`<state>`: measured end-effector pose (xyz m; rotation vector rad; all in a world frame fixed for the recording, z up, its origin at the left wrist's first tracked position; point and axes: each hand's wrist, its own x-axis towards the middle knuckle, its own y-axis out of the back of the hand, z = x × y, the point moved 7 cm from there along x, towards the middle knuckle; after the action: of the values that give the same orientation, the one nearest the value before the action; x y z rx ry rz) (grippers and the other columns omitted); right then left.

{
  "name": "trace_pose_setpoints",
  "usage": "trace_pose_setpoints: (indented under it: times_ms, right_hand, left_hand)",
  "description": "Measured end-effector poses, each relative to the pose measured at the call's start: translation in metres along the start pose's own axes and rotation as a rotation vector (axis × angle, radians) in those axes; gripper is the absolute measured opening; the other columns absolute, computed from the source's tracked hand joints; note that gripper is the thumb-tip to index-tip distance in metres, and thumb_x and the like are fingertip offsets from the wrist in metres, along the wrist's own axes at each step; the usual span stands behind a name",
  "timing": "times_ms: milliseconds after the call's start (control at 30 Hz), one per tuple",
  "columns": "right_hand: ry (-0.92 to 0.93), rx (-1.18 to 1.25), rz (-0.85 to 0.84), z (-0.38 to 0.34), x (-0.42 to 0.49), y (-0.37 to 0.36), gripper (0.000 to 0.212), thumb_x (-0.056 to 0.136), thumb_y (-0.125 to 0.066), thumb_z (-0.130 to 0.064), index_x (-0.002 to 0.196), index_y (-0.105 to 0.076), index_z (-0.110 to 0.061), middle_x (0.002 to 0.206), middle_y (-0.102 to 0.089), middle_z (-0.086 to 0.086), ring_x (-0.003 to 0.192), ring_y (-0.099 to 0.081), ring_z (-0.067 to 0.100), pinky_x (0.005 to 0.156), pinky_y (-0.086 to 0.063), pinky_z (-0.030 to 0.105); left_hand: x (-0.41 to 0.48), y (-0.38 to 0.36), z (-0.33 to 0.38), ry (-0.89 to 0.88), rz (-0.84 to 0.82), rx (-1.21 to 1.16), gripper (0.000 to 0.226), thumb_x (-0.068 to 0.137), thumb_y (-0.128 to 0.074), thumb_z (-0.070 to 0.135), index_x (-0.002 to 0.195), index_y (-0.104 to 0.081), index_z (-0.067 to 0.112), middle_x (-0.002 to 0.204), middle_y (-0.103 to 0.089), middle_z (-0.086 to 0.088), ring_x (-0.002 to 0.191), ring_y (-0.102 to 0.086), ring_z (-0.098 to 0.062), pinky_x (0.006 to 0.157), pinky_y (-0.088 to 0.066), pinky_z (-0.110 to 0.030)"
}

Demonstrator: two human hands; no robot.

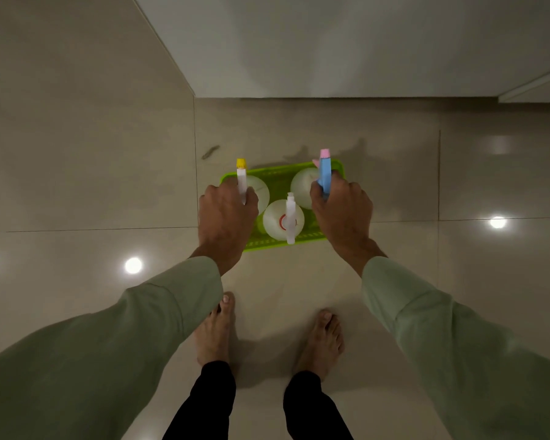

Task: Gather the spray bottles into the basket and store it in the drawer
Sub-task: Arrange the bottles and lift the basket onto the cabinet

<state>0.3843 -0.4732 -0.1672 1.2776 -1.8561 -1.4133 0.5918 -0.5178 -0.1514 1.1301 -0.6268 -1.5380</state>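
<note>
2 bare feet [216, 331] stand on the tiled floor [77, 185], black trouser legs above them. Ahead, 2 green sleeves [124, 328] reach down. The left hand [224, 217] is closed around the head of the yellow-tipped bottle [242, 179]; the right hand [342, 211] is closed around the blue sprayer of the pink-tipped bottle [324, 173]. Between them the white-tipped bottle [284, 220] stands free. All 3 stand in the green basket [277, 182] on the floor, near the white cabinet [331, 42].
</note>
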Motion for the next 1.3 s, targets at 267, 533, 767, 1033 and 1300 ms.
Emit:
trace_pose_setpoints:
  times_ms: [267, 533, 767, 1033, 1300]
  right_hand:
    - [0.003, -0.003, -0.001, 0.001, 0.000, -0.001, 0.025, 0.091, -0.063, -0.029, 0.092, -0.063, -0.005, 0.063, -0.043, 0.002, 0.058, -0.041, 0.026, 0.059, -0.032, 0.032]
    - [-0.157, 0.156, -0.112, 0.007, -0.019, 0.006, 0.047, 0.081, -0.068, -0.053, 0.118, -0.056, -0.027, 0.090, -0.070, -0.002, 0.086, -0.066, 0.028, 0.070, -0.045, 0.033]
    - [-0.125, 0.192, 0.036, -0.017, -0.078, 0.013, 0.053, 0.085, -0.061, -0.056, 0.121, -0.053, -0.019, 0.099, -0.070, 0.001, 0.091, -0.066, 0.026, 0.071, -0.049, 0.035]
    - [-0.048, 0.076, -0.080, -0.031, -0.071, -0.021, 0.027, 0.092, -0.063, -0.034, 0.104, -0.066, -0.010, 0.077, -0.071, 0.011, 0.071, -0.067, 0.036, 0.057, -0.037, 0.032]
    - [0.014, -0.024, -0.056, -0.031, -0.068, -0.021, 0.022, 0.090, -0.064, -0.030, 0.091, -0.066, -0.008, 0.066, -0.068, 0.010, 0.059, -0.064, 0.033, 0.051, -0.032, 0.028]
  left_hand:
    - [-0.002, -0.002, -0.003, -0.010, -0.020, 0.011, 0.037, 0.096, -0.052, 0.040, 0.101, -0.064, 0.006, 0.084, -0.069, -0.018, 0.082, -0.052, -0.038, 0.075, -0.036, -0.040]
    - [-0.019, 0.001, -0.012, 0.015, -0.031, -0.065, 0.055, 0.092, -0.056, 0.051, 0.131, -0.053, 0.012, 0.084, -0.072, -0.012, 0.081, -0.058, -0.034, 0.074, -0.033, -0.033]
    - [-0.055, 0.004, -0.019, 0.048, -0.033, -0.164, 0.065, 0.085, -0.068, 0.045, 0.136, -0.046, 0.012, 0.091, -0.074, -0.012, 0.088, -0.068, -0.037, 0.083, -0.050, -0.043]
    - [-0.061, -0.007, -0.032, 0.064, -0.056, -0.142, 0.057, 0.087, -0.067, 0.039, 0.134, -0.048, 0.012, 0.098, -0.075, -0.012, 0.095, -0.067, -0.039, 0.087, -0.049, -0.044]
    - [-0.061, -0.010, -0.035, 0.066, -0.061, -0.141, 0.056, 0.087, -0.066, 0.033, 0.135, -0.047, 0.013, 0.097, -0.074, -0.013, 0.094, -0.063, -0.040, 0.085, -0.047, -0.043]
